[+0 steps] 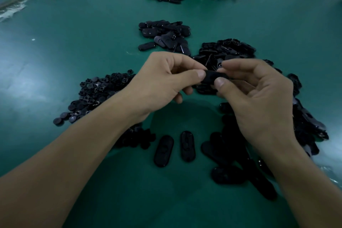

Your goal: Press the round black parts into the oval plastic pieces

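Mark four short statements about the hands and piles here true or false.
1. The left hand and the right hand both pinch one black piece. True.
2. The round black parts lie to the person's right. False: the pile of round parts lies to the left.
3. Two oval pieces lie side by side on the green table. True.
4. The right hand rests flat on the table. False: it is raised, gripping the piece.
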